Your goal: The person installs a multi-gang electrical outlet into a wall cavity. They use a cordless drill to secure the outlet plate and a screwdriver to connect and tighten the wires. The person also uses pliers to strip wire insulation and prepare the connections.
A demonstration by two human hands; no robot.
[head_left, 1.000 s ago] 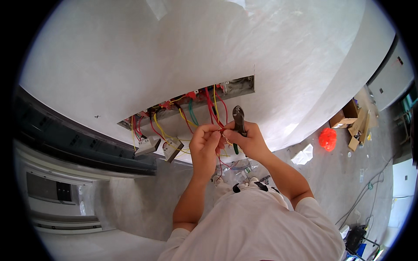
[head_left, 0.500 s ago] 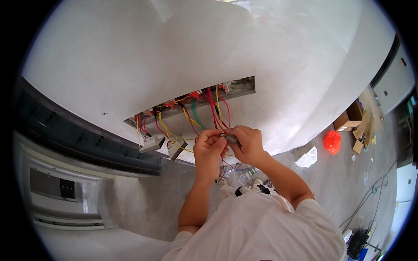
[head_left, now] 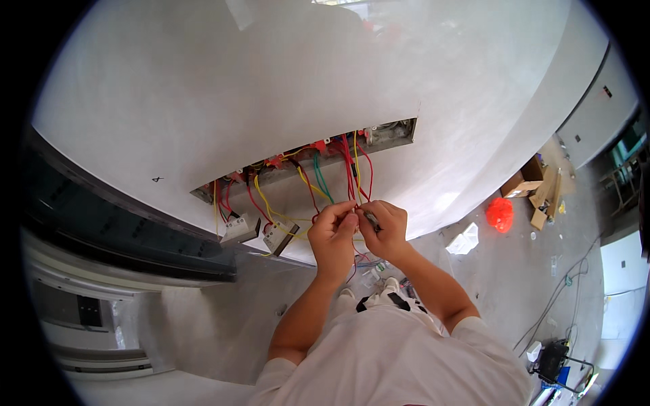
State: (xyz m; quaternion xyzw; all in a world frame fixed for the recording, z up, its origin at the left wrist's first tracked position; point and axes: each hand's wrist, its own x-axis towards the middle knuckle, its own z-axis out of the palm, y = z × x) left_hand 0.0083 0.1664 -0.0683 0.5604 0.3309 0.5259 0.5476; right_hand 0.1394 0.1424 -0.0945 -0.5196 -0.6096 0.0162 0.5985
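1. Left hand (head_left: 333,233): fingers pinched on red wires (head_left: 349,169), hanging over slot's (head_left: 396,139) lower edge, near right end.
2. Right hand (head_left: 384,229): fingers closed round pliers (head_left: 372,219); tip unclear.
3. Probably best: brace wires close to pliers, no tugging.
4. Leftward, green wires (head_left: 317,172), two modules (head_left: 237,229) dangle; could snag.

No legible txt, just 1 sm. dark mark (head_left: 158,179) on wall (head_left: 305,88).

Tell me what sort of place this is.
Probably a room under construction or renovation: coloured wires hang from an open wall slot, and a cardboard box sits on the bare grey floor.
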